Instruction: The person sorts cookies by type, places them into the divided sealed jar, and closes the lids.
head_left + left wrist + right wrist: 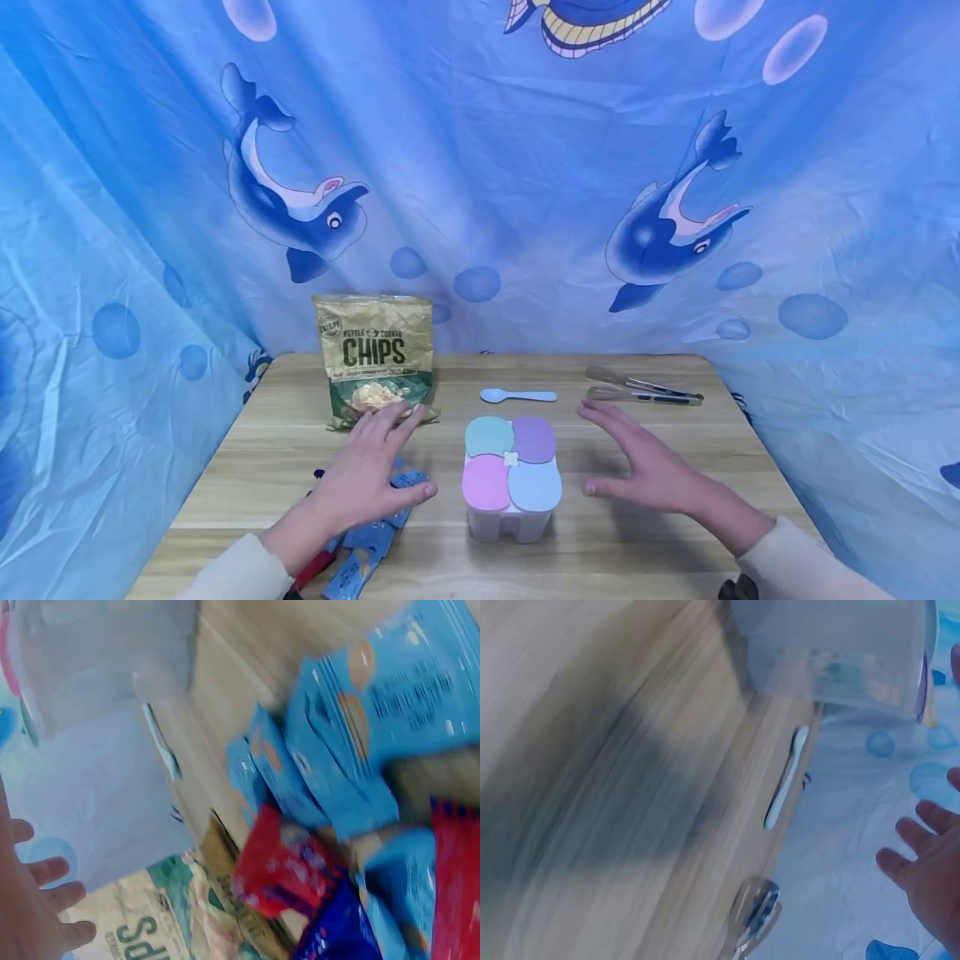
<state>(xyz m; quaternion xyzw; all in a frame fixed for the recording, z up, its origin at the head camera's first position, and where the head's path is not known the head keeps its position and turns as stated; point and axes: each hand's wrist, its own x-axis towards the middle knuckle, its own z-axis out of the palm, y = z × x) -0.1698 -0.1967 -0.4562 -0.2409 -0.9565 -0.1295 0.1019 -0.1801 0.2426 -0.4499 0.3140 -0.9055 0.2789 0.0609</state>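
Note:
A translucent container [512, 525] stands upright mid-table; its lid carries four colored flaps, a teal flap [489, 437], a purple flap [534, 440], a pink flap [485, 483] and a light blue flap [535, 487]. To its left my left hand [367, 475] hovers with fingers spread, over small blue packets [367, 537] and in front of the chips bag [381, 358]. On the other side my right hand [652, 467] is held out with straight fingers, apart from the container. Neither hand holds anything.
Behind the container lies a light blue spoon [517, 396]. Tongs [645, 393] lie at the back right. Red packets [281, 862] and a dark blue packet [337, 926] sit among the blue ones. A blue dolphin-print curtain [480, 167] surrounds the wooden table [247, 467].

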